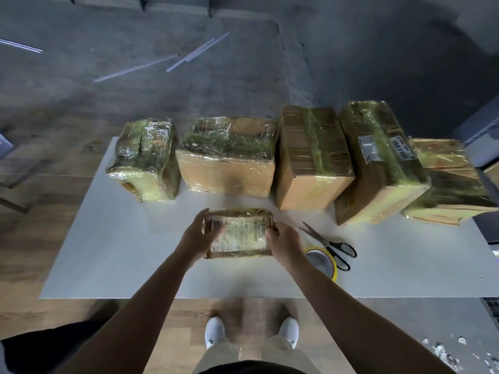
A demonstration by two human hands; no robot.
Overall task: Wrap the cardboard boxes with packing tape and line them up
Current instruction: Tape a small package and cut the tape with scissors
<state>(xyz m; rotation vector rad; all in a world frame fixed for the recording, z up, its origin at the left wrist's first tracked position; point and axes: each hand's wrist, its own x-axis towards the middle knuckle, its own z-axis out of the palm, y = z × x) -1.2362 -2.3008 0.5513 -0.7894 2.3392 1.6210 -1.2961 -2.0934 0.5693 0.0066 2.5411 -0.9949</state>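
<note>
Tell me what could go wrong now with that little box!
1. The scissors lie just beside the right hand, blades pointing past it. The hand could catch them when it moves the small box.
2. The row already fills the far side of the table. The rightmost box sits at the very end, so squeezing another box in might shove it off.

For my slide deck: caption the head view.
Left hand and right hand grip small taped box; five wrapped boxes behind, scissors and tape roll beside.
</note>
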